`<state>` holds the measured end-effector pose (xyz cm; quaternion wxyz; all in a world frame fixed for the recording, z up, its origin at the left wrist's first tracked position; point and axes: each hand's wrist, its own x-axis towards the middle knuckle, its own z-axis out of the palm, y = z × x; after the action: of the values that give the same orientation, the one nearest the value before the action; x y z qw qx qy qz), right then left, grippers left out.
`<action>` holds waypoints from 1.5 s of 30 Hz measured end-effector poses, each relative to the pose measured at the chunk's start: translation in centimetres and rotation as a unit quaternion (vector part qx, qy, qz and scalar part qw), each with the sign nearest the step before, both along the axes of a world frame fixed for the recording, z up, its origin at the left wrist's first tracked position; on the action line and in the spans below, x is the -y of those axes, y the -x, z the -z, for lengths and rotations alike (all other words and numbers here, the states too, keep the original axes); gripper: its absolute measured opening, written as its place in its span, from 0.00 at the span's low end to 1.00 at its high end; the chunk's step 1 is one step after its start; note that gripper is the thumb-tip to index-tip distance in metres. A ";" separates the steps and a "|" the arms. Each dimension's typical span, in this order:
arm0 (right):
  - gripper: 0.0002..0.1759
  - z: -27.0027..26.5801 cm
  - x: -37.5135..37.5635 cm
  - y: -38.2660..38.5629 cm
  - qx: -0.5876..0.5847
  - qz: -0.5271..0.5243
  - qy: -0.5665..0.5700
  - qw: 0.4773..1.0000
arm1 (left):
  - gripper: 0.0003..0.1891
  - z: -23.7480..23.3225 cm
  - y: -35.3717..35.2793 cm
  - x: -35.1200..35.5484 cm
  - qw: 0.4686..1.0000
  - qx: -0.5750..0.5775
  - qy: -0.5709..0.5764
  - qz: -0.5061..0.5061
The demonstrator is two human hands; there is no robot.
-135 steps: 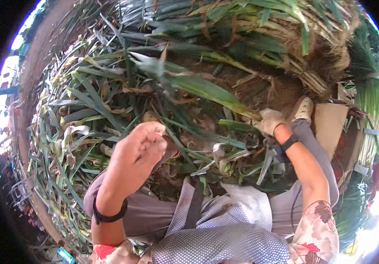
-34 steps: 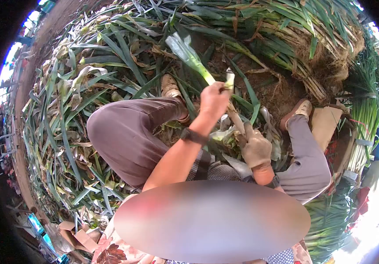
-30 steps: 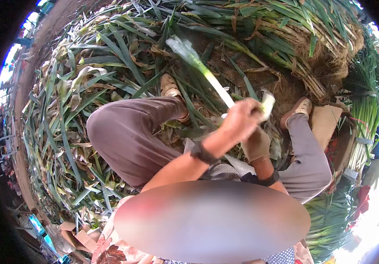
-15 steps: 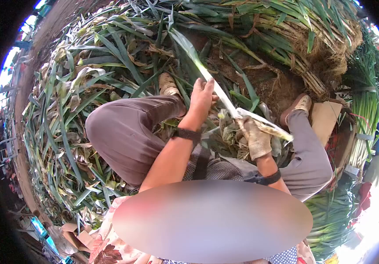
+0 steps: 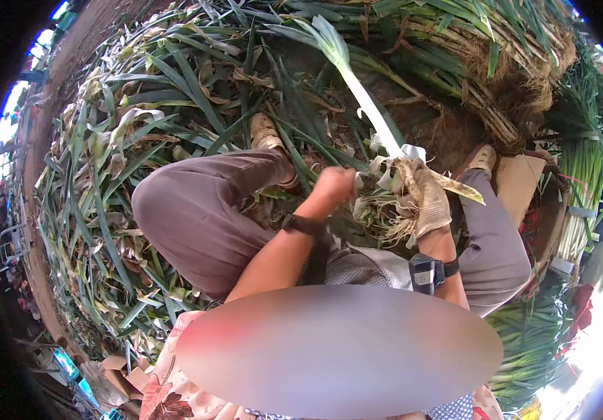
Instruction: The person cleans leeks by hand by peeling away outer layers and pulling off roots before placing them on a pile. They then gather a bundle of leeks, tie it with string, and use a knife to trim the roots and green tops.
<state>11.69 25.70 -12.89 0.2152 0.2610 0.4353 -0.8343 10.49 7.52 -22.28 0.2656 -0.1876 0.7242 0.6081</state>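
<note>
My right hand [image 5: 424,192], in a dirty knitted glove, is closed around the root end of a leek [image 5: 368,101]. The clean white shaft slants up and away to green leaves at the far end. Roots [image 5: 401,225] hang below the glove, and peeled outer skin [image 5: 461,187] sticks out to its right. Left of the leek, my bare left hand [image 5: 334,190] is closed and slightly blurred. Something pale shows at its fingertips, too small to make out. This hand is apart from the shaft.
Heaped leaves and trimmings [image 5: 105,203] cover the ground on the left. Untrimmed leeks [image 5: 483,70] with roots lie at the upper right. Tied bundles of cleaned leeks [image 5: 578,182] are at the far right, beside a cardboard piece [image 5: 518,189]. My bent legs [image 5: 189,203] flank the work.
My left hand has come down off the shaft and closed. The outer leaf layer has been stripped from the leek, whose shaft now shows whiter. My right hand has shifted slightly right.
</note>
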 end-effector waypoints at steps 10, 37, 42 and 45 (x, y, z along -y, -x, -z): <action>0.15 0.5 0.6 -1.7 0.029 -0.035 0.062 0.997 | 0.08 -1.6 2.8 0.8 0.902 -0.055 -0.337 -0.265; 0.14 0.2 3.1 -2.1 -0.176 -0.334 -0.279 0.883 | 0.12 -2.2 6.0 2.4 0.813 0.063 -0.397 -0.421; 0.40 2.8 4.4 1.6 -0.220 -0.291 -0.313 0.877 | 0.12 -2.5 5.5 1.8 0.805 0.052 -0.415 -0.420; 0.21 0.7 7.1 2.5 -0.123 -0.315 -0.353 0.873 | 0.12 -2.3 5.8 2.0 0.811 0.062 -0.390 -0.431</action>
<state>9.22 18.63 -13.63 0.3052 0.0639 0.7826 -0.5388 4.70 5.51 -20.01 0.0712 -0.3982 0.2529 0.8789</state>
